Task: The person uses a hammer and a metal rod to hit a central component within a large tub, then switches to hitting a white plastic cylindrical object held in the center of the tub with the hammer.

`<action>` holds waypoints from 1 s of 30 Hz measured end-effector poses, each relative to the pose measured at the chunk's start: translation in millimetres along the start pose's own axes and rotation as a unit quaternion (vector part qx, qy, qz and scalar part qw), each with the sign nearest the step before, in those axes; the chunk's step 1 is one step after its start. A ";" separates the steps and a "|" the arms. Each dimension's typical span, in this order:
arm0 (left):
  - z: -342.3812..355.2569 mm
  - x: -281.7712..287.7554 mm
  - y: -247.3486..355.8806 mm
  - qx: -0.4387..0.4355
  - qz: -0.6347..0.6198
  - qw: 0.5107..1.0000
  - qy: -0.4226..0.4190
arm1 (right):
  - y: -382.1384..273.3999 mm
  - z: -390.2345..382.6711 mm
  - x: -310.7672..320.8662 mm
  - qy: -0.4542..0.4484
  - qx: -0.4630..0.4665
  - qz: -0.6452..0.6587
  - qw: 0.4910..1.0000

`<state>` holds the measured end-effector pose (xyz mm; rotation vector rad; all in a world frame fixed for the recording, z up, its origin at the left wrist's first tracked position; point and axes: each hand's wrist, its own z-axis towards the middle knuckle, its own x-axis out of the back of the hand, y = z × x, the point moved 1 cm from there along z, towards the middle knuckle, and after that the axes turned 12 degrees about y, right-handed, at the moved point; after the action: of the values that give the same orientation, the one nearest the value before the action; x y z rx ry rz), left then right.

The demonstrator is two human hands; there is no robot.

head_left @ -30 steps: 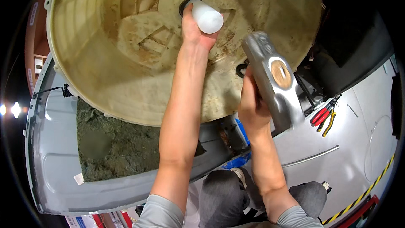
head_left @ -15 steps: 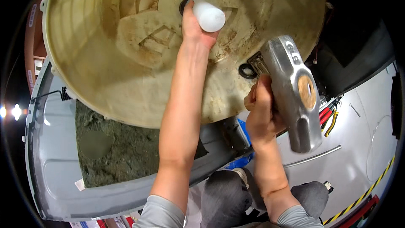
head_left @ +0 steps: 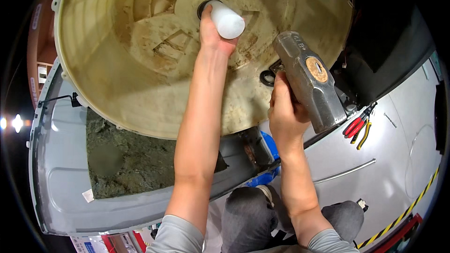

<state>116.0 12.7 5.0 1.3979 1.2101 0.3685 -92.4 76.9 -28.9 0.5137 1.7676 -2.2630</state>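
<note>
Left hand clasps the white cylinder at twelve o'clock, inside the tub; right hand grips the hammer at two. Looks like striking work, calling for steady, square aim!

Left hand gripping, arm outstretched; right hand clenched, elbow bent.

One left hand and one right hand — two in all. One hammer, one white cylinder and one big tub with at least five recesses. Two black rings, one screw, one metal tube, one dark mat and one strip of striped tape. Two knees and two grey sleeves. Pliers — the handles overlap, so whether one pair or two is unclear.
</note>
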 end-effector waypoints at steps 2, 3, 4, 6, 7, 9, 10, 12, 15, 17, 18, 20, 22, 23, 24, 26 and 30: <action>-6.0 0.6 8.2 0.019 -0.035 0.999 -0.012 | -1.6 1.8 -0.2 -0.006 0.028 -0.008 1.000; -7.5 0.1 11.1 0.029 -0.051 0.998 -0.018 | 0.9 1.4 0.3 -0.012 0.062 -0.027 0.998; -6.9 -0.8 11.1 0.031 -0.042 0.998 -0.035 | 0.2 2.4 0.5 -0.021 0.058 -0.023 0.998; -7.6 4.2 12.3 0.028 -0.023 0.998 -0.060 | -2.6 -1.7 -0.3 -0.045 0.042 -0.013 0.998; -5.9 4.7 13.4 0.010 -0.017 0.998 -0.054 | -2.8 -1.9 -2.2 -0.055 0.068 -0.008 0.996; -6.8 2.2 10.7 -0.018 -0.008 0.999 -0.042 | -6.3 -1.2 -2.3 -0.066 0.096 -0.033 0.993; -7.5 2.1 10.1 -0.016 -0.003 0.999 -0.033 | -5.4 -3.3 -2.7 -0.049 0.098 -0.020 0.994; -5.8 2.2 13.3 -0.018 0.012 1.000 -0.016 | -3.2 -6.7 -6.4 -0.013 0.100 0.013 0.995; 1.0 0.5 13.5 0.007 -0.002 0.999 -0.036 | 2.1 -5.5 -12.6 -0.003 0.175 -0.051 0.983; 13.6 6.7 20.0 0.013 0.031 0.997 -0.068 | 18.2 10.3 -51.7 -0.089 0.064 -0.028 0.994; 20.7 12.3 17.9 0.026 0.037 0.995 -0.084 | 24.9 19.5 -71.4 -0.125 0.014 -0.030 0.992; 24.7 7.7 19.8 0.036 -0.005 0.995 -0.090 | 12.0 25.1 -54.4 -0.168 -0.042 -0.137 0.975; 9.3 4.0 5.4 -0.019 -0.019 0.996 -0.082 | 22.2 1.0 -25.0 -0.071 -0.017 0.072 0.995; 8.8 8.2 12.4 -0.008 -0.019 0.997 -0.077 | 14.7 1.0 -15.3 -0.054 0.076 -0.044 0.995; 9.7 8.6 11.0 0.002 -0.031 0.997 -0.071 | 16.1 -6.8 -9.8 -0.079 0.089 -0.095 0.988; 8.2 9.3 12.5 0.014 -0.050 0.997 -0.061 | 19.4 -12.4 -15.0 -0.107 0.102 -0.130 0.980; 4.2 1.7 7.0 -0.002 0.001 0.996 -0.092 | 25.6 16.4 -49.8 -0.098 0.110 -0.079 0.986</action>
<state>123.1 13.4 9.3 1.3981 1.0568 0.2377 -39.3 52.8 -27.9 0.1838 1.5212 -2.5362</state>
